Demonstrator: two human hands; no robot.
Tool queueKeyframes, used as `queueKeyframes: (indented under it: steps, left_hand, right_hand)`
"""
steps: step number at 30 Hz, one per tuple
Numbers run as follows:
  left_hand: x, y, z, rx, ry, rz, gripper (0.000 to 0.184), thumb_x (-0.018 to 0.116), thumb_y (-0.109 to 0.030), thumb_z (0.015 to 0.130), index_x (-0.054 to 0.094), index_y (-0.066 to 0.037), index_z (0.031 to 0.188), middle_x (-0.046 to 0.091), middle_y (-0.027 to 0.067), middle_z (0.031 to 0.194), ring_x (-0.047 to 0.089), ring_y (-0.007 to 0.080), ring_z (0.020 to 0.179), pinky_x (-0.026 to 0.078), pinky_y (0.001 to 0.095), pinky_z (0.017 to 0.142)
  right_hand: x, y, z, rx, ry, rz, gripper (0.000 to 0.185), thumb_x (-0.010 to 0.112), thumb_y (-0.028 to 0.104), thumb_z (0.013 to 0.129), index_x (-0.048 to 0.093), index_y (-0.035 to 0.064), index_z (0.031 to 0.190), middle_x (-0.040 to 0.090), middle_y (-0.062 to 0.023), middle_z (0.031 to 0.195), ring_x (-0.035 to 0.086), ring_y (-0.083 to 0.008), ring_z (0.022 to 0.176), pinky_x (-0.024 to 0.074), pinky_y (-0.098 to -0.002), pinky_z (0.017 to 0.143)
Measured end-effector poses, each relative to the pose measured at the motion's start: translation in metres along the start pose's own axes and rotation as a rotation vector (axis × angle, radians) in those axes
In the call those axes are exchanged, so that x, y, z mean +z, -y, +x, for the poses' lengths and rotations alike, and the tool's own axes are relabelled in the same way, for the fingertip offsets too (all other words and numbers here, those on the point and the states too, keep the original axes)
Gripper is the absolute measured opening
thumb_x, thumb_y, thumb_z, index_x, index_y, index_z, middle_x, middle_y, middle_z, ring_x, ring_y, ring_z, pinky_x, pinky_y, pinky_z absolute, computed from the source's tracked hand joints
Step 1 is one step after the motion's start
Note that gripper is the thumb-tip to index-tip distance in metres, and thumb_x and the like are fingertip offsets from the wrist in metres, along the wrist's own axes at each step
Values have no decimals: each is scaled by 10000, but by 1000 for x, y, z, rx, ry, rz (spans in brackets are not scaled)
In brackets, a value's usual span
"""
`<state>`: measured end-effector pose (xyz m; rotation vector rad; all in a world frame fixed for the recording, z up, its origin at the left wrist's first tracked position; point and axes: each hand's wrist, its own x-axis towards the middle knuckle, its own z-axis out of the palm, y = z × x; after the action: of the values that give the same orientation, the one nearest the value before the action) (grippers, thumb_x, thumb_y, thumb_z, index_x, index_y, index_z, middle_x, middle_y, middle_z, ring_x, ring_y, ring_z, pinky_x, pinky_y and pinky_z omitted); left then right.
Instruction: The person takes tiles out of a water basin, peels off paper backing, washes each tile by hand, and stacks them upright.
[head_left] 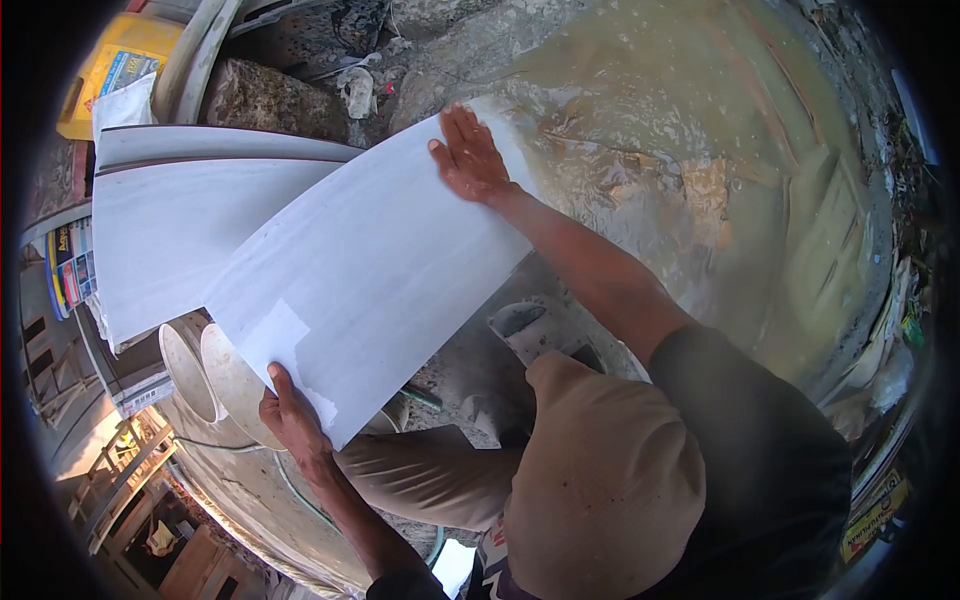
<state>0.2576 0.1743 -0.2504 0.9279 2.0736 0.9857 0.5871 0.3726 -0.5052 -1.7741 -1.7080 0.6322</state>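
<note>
A large white rectangular panel (370, 240) is held at a slant over my knees, its far end at the edge of murky brown water (740, 260). My left hand (293, 415) grips the panel's near left corner, with the thumb on top and the other fingers hidden beneath. A paler patch (275, 340) shows on the surface by that thumb. My right hand (470, 160) lies flat near the far end, fingers spread and slightly blurred. Left of it, more white panels (190, 220) are stacked and partly overlapped by the held one.
A yellow container (125, 65) stands at the top left beside a rough stone block (270, 105). White round tubs (190, 370) sit below the stacked panels. A printed carton (72, 265) is at the left edge. Green hose (305, 500) runs at the lower left.
</note>
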Motion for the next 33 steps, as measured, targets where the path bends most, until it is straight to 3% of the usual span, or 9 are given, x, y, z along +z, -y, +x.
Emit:
queueKeyframes:
  steps: [4,6,8,10,13,16,20,25,33]
  left_hand:
    - [-7,2,1,-27,12,34,558,643,-463,1113,753,84,1091,737,55,950,597,121,829,477,302,766]
    - [-1,-9,-2,1,12,3,556,643,-465,1113,754,79,1090,733,49,939,590,116,816,471,300,754]
    - [13,-29,-13,48,1,15,566,638,-475,1114,754,76,1064,704,26,889,549,98,778,438,291,715]
    - [7,-33,-11,52,-6,89,578,630,-489,1116,753,66,1015,650,-8,822,485,76,736,381,284,669]
    - [8,-43,-11,118,-32,160,610,615,-528,1115,735,33,907,527,-66,706,360,50,674,272,289,604]
    - [7,-59,-17,129,-24,230,618,604,-530,1120,739,36,913,510,-75,676,349,48,649,274,294,584]
    - [12,-78,-28,168,-9,241,593,609,-501,1125,760,49,960,544,-60,697,383,49,668,315,286,600]
    - [29,-88,-41,264,-67,151,581,620,-478,1125,779,69,1016,604,-32,747,424,52,700,366,278,630]
    - [25,-89,-38,260,-90,199,576,651,-504,1102,804,43,1005,608,-42,731,430,50,693,354,273,638]
  right_hand:
    - [-1,3,-26,-188,-41,77,635,484,417,1117,447,24,1614,381,-259,1708,332,-466,1592,237,-590,1311]
    - [22,-67,-30,-87,-319,27,550,599,385,1110,551,103,1579,462,-218,1677,464,-398,1538,381,-518,1252]
    - [-13,-121,-38,387,-121,290,564,535,428,1090,646,5,1446,634,-292,1470,589,-446,1389,436,-453,1194]
    - [12,-218,-58,294,-440,592,575,598,464,1050,688,-39,1315,755,-194,1178,683,-330,1057,503,-461,982]
    - [-35,-180,-54,968,-447,476,393,605,316,1078,757,-24,1204,767,-150,1091,685,-248,1020,533,-401,945]
    - [6,-127,-54,452,-388,1164,351,635,268,1115,782,-42,1189,779,-116,1224,701,-176,1174,525,-333,1082]
    - [-7,92,-36,-171,-237,607,372,659,195,1089,698,14,1411,613,-170,1576,524,-323,1518,399,-418,1256]
    - [-51,255,-35,-799,-97,627,534,572,278,1079,531,-33,1511,490,-250,1638,423,-442,1553,323,-564,1289]
    - [-14,65,0,-47,-120,226,644,417,371,1135,396,-57,1616,354,-291,1713,275,-439,1628,214,-537,1328]
